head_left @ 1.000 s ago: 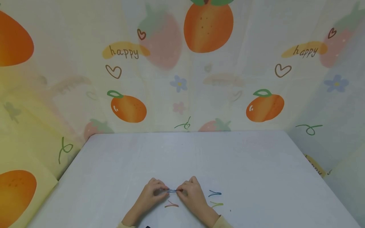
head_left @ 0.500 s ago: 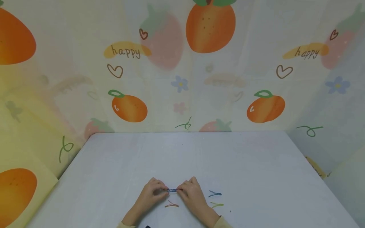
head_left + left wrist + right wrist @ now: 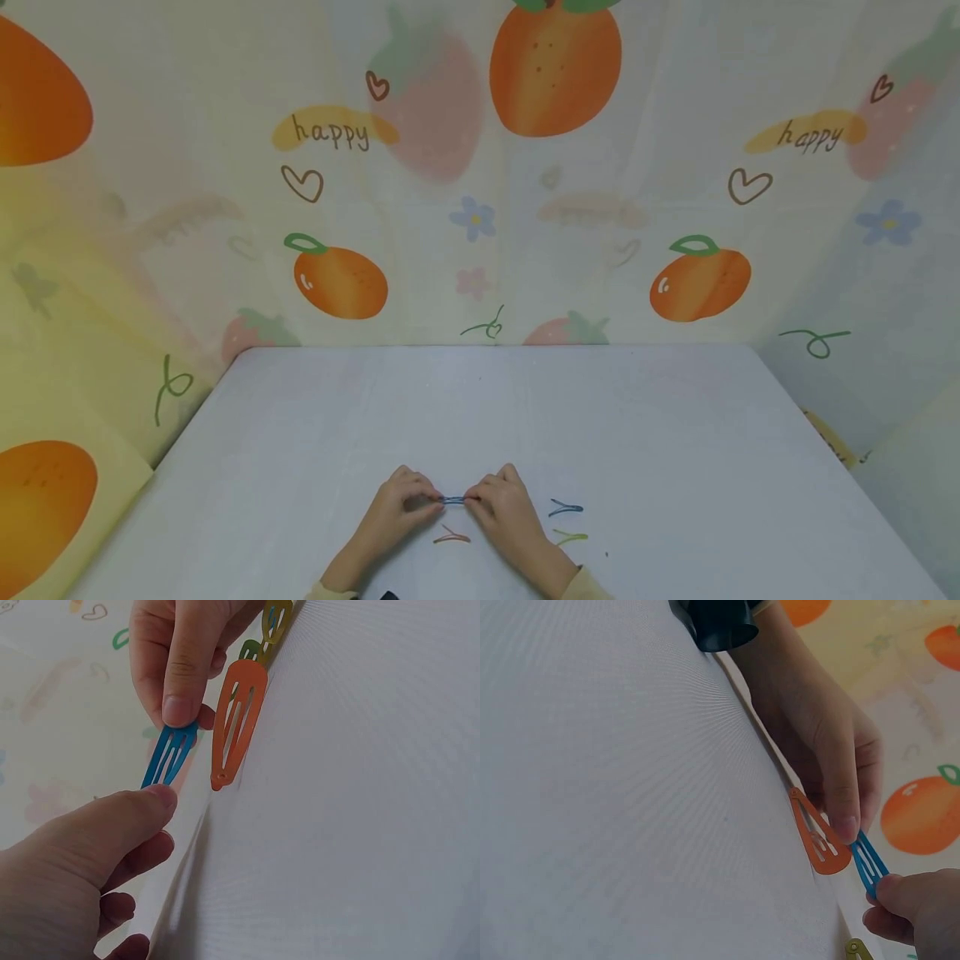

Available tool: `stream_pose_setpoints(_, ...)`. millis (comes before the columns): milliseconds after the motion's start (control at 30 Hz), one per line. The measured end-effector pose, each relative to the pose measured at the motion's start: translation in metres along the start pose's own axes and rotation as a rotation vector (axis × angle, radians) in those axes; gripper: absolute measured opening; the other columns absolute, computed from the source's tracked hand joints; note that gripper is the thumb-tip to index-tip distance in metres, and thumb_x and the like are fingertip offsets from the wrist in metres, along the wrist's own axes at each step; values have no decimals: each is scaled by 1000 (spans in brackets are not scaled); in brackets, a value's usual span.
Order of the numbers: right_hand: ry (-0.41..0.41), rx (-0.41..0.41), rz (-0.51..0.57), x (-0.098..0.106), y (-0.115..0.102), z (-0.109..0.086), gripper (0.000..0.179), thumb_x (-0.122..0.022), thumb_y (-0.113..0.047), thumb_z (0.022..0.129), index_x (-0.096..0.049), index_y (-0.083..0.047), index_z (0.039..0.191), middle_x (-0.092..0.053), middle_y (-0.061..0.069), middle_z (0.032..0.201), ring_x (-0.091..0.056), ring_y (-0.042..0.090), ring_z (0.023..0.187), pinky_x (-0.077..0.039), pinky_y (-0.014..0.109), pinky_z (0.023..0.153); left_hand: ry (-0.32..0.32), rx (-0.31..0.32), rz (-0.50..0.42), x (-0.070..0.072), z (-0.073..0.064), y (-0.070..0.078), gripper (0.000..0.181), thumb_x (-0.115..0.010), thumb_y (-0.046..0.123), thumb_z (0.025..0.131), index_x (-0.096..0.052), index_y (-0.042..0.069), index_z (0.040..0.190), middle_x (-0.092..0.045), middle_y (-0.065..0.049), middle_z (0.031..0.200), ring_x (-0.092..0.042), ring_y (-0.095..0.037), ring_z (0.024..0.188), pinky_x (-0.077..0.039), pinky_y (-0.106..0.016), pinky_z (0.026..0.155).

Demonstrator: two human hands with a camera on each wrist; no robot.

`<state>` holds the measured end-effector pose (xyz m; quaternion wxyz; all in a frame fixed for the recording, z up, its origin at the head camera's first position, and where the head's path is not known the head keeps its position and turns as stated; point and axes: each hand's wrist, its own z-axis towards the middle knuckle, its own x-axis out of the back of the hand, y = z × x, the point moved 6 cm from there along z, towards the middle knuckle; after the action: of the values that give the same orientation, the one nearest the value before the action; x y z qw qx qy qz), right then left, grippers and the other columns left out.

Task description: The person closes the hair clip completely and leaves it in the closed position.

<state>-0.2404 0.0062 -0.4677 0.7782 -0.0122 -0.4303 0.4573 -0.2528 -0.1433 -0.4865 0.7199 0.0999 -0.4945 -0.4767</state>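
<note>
My left hand (image 3: 393,510) and right hand (image 3: 512,510) pinch opposite ends of a blue snap hair clip (image 3: 453,501) between thumb and fingers. It is held level just above the table, and its slotted middle shows in the left wrist view, while the fingertips cover both ends. Closer to me, an orange snap hair clip (image 3: 452,538) lies on the table between the wrists, its prong sprung apart from the frame. To the right of my right hand are another blue hair clip (image 3: 566,507) and a yellow-green hair clip (image 3: 572,537), both sprung apart.
The white tabletop (image 3: 480,417) extends back to a fruit-print cloth (image 3: 562,275) hung behind it and along the sides. A small dark speck (image 3: 607,554) lies right of the yellow-green clip. A dark object (image 3: 388,596) pokes in at the bottom edge.
Both hands keep their pinch in almost the same place. The strips of the held blue clip look more parallel than one second ago. The clips on the table have not moved.
</note>
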Motion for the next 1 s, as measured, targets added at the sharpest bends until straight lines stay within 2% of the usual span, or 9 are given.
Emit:
stream_pose_setpoints(400, 63, 49, 13, 4, -4, 2, 5, -60, -19, 68, -60, -14, 65, -50, -13, 64, -27, 4, 61, -23, 15, 54, 6, -46, 12, 0, 0, -2, 12, -67, 19, 59, -59, 21, 67, -52, 14, 70, -39, -4, 65, -33, -19, 57)
stream_pose_setpoints(533, 37, 31, 10, 3, -3, 2, 5, -60, -19, 68, -61, -15, 67, -50, -14, 65, -28, 4, 61, -24, 16, 55, 1, -34, 12, 0, 1, -2, 10, -67, 20, 60, -59, 22, 67, -52, 15, 70, -39, -4, 65, -33, -20, 57)
stream_pose_setpoints(733, 23, 3, -26, 1, 0, 1, 4, -60, -22, 67, -61, -18, 67, -50, -16, 65, -29, 5, 61, -23, 19, 55, 28, -40, 7, 1, 1, 1, 9, -65, 24, 62, -58, 24, 66, -51, 16, 71, -39, -4, 66, -33, -20, 57)
stream_pose_setpoints(900, 16, -10, -34, 1, 0, 1, 6, -60, -20, 68, -61, -17, 73, -50, -15, 68, -29, 6, 62, -23, 20, 55, 30, -47, 14, 1, 1, 2, 9, -66, 22, 61, -58, 23, 65, -51, 16, 70, -38, -3, 65, -33, -19, 56)
stream_pose_setpoints(1000, 14, -6, -44, 1, 0, 0, 6, -59, -20, 69, -60, -18, 75, -50, -16, 70, -29, 6, 62, -22, 21, 55, 29, -52, 11, 4, 3, 7, 11, -67, 17, 60, -58, 20, 64, -52, 14, 68, -38, -3, 64, -33, -18, 56)
